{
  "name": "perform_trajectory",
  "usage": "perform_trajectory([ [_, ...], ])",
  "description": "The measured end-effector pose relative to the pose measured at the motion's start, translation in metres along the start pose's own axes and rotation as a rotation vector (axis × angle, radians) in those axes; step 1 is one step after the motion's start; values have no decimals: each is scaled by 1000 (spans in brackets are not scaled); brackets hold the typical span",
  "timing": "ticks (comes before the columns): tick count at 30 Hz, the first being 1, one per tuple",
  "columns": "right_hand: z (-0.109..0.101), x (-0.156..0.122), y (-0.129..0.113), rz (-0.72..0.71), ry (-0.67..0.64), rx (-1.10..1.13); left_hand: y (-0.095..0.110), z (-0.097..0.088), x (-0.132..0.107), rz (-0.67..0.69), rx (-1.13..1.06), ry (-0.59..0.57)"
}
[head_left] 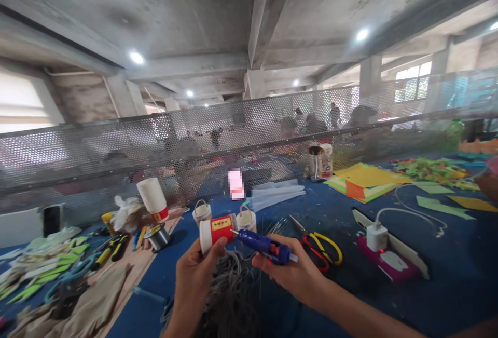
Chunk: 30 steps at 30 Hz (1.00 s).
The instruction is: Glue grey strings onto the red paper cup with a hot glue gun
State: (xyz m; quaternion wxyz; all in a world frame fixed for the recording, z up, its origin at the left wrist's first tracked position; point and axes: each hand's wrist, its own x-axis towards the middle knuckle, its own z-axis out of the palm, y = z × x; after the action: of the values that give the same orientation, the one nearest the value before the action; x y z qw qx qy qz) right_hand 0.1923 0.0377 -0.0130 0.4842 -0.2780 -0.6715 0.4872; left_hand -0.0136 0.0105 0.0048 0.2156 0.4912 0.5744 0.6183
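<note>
My left hand [200,265] is wrapped round a red and white paper cup [222,230] lying on its side, its mouth end toward the left. In my right hand [286,270] is a blue hot glue gun [264,244], its metal nozzle at the cup's right end. Whether nozzle and cup touch I cannot tell. Just behind the cup stand two small whitish cups with looped handles, a left one [201,213] and a right one [246,218], the latter partly hidden. Below my hands lies a tangled heap of grey cord [231,291].
Scissors [321,249] with red and yellow handles lie right of my right hand. Further right is a purple power strip [385,260] with a white charger. Stacked paper cups [151,200], a wire spool [157,237] and paper scraps [58,260] are at left. A perforated metal screen [249,135] runs behind.
</note>
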Motion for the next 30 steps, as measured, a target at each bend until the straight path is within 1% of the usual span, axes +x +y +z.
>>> perform_trajectory([
  [4,1,1,-3,-73,-17,-60,3,-1,0,25,23,29],
  [10,3,1,4,-84,32,-97,3,-1,1,26,31,24],
  [13,3,2,7,-107,14,-110,4,-1,0,15,38,31],
  [23,1,1,6,-79,-24,-84,4,0,0,13,23,40],
  [27,2,2,4,-92,5,-84,5,-1,1,14,42,60],
  [30,2,2,5,-101,-8,-100,6,-1,0,10,45,74],
])
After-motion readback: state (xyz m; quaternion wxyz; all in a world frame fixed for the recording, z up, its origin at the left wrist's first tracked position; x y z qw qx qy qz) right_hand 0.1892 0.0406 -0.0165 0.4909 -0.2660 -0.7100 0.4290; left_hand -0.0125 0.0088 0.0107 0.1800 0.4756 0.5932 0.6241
